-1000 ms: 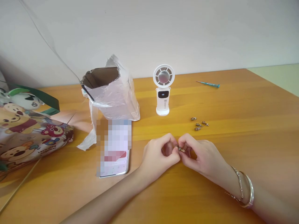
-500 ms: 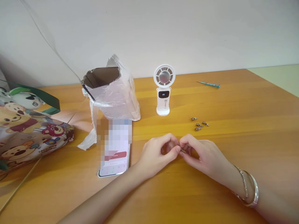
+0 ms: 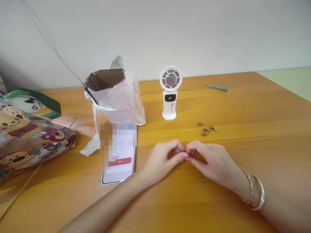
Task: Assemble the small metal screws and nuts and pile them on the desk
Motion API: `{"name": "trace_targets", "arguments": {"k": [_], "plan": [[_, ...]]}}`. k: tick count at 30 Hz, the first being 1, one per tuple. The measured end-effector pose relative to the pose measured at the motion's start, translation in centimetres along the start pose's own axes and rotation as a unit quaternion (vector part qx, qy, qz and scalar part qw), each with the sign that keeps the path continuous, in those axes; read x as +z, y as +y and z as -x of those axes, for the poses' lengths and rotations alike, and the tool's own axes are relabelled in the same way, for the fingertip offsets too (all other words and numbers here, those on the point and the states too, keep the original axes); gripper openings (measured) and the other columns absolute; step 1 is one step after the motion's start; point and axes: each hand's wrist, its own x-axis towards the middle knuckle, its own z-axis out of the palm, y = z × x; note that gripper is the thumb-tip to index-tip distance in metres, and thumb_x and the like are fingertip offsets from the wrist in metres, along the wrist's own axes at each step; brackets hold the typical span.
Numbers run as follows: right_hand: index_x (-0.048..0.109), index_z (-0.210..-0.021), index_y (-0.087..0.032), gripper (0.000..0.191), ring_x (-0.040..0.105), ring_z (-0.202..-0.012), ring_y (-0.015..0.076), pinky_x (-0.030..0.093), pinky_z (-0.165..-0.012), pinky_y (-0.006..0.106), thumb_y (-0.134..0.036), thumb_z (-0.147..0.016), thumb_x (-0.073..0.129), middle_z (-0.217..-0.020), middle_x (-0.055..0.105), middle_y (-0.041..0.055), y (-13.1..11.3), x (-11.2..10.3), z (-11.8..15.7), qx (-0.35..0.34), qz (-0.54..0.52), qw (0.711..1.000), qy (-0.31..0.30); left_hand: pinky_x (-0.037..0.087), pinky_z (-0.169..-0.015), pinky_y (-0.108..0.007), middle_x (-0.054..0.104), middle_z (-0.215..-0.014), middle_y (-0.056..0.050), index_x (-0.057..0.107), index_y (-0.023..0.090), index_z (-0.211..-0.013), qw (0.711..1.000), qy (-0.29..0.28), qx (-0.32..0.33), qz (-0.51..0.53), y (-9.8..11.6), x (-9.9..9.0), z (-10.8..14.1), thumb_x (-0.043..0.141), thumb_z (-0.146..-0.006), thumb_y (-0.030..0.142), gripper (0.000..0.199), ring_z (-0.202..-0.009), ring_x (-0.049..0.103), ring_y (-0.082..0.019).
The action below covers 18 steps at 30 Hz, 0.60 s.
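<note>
My left hand (image 3: 167,158) and my right hand (image 3: 211,158) meet fingertip to fingertip just above the table. Both are closed in a pinch on a small metal part (image 3: 184,151), mostly covered by the fingers; its exact kind cannot be made out. Just beyond my right hand lie several small metal fittings (image 3: 206,129), silvery and brownish with thin pins. A bracelet and a bangle circle my right wrist.
A white handheld fan (image 3: 169,105) stands upright beyond my hands. A teal screwdriver (image 3: 220,88) lies farther back. To the left are a phone (image 3: 118,176), an open plastic-wrapped cardboard box (image 3: 121,103) and a cartoon-print bag (image 3: 31,142). A wall rises behind the table (image 3: 243,106).
My fingertips have drawn closer together around the small metal part, and less of it shows. My right hand and wrist have shifted slightly left. The things on the table stay put.
</note>
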Motion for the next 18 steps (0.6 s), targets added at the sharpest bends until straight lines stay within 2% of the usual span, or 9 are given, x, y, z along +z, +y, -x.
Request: {"name": "trace_targets", "arguments": {"k": [10,14,18], "plan": [[0.040,-0.081,-0.023,0.011,0.052,-0.046,0.0094,0.033,-0.044,0.019,-0.030,-0.090,0.040,-0.061,0.058,-0.0061,-0.23,-0.03,-0.07,0.014,0.029,0.999,-0.009,0.036,-0.056,-0.021,0.062,-0.074,0.003,0.055,0.020,-0.072,0.997,0.017,-0.007,-0.079,0.32,-0.07,0.14,0.051,-0.083,0.031,0.015,-0.066,0.051,-0.011],[0.043,-0.086,-0.023,0.002,0.058,-0.054,0.0098,0.036,-0.049,0.020,-0.024,-0.087,0.044,-0.069,0.063,-0.0043,-0.31,-0.06,-0.08,0.025,-0.010,1.000,-0.008,0.037,-0.056,-0.021,0.063,-0.075,0.001,0.056,0.019,-0.075,0.999,0.014,-0.019,-0.029,0.16,-0.01,0.05,0.051,-0.083,0.031,0.015,-0.067,0.053,-0.012],[0.044,-0.085,-0.023,0.003,0.058,-0.056,0.0098,0.036,-0.051,0.020,-0.021,-0.084,0.047,-0.069,0.062,-0.0051,-0.48,0.14,-0.11,0.027,0.008,0.999,0.023,0.040,-0.060,-0.023,0.063,-0.078,-0.001,0.056,0.018,-0.078,0.999,0.008,-0.025,0.035,0.17,0.12,0.07,0.049,-0.084,0.034,0.019,-0.068,0.054,-0.012]]}}
